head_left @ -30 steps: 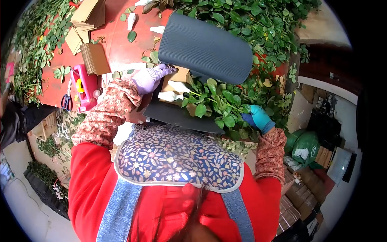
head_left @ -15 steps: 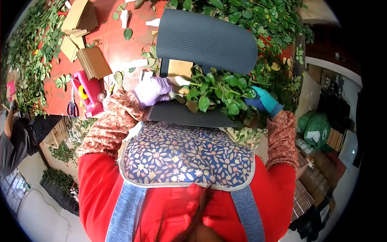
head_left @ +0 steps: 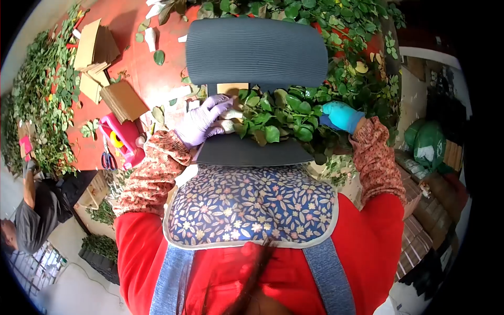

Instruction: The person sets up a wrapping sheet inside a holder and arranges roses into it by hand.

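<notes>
lying well left of the ribbed panel (head_left: 257, 51) on the red table (head_left: 137, 59) are the scissors (head_left: 108, 160), a pink tape dispenser (head_left: 126, 148) and a cardboard stack (head_left: 124, 102). just below the panel's left end, the left hand (head_left: 198, 124), gloved in lilac, has its fingers bent and slightly apart at the white heads (head_left: 227, 126); whether they grip is hard to tell. the leafy stems (head_left: 278, 116) spread below the panel's middle, above a dark sheet (head_left: 252, 152). below the panel's right end, the right hand (head_left: 340, 116), gloved in blue, is clamped on the leafy stems.
</notes>
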Action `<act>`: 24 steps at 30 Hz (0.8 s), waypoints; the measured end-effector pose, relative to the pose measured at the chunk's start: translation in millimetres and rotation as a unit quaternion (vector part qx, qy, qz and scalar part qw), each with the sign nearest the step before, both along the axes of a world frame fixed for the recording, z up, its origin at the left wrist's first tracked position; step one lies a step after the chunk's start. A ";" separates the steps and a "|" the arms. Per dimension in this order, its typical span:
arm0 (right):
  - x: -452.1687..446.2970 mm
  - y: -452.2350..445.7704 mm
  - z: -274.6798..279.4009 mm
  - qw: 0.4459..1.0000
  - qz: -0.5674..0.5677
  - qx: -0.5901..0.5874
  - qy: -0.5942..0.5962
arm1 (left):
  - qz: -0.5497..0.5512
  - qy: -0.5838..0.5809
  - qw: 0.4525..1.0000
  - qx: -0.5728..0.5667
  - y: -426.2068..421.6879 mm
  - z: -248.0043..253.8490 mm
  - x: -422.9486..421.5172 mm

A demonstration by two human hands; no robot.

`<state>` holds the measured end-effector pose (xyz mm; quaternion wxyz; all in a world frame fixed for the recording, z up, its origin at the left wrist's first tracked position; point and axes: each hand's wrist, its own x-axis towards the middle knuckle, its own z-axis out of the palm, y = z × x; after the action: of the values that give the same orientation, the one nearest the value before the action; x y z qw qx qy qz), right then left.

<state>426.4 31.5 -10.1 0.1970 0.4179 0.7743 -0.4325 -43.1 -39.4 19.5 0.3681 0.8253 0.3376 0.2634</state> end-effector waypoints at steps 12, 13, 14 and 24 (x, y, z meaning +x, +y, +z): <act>15.4 18.2 47.2 0.998 0.027 -0.051 -0.016 | 0.015 0.159 0.964 -0.213 27.3 20.7 48.9; 18.3 20.7 55.3 0.999 -0.013 0.028 0.026 | 0.018 0.168 0.957 -0.235 29.3 29.3 52.1; 23.2 25.4 65.3 0.991 -0.053 0.107 0.067 | 0.020 0.178 0.950 -0.258 31.0 33.0 56.2; -74.2 159.9 -52.7 0.805 -0.035 0.571 0.161 | 0.042 0.219 0.947 -0.233 21.2 8.8 53.6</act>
<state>352.2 191.4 -62.8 -0.2195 0.4059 0.8869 0.0199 10.5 -18.1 28.3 0.4557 0.7388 0.4965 0.0055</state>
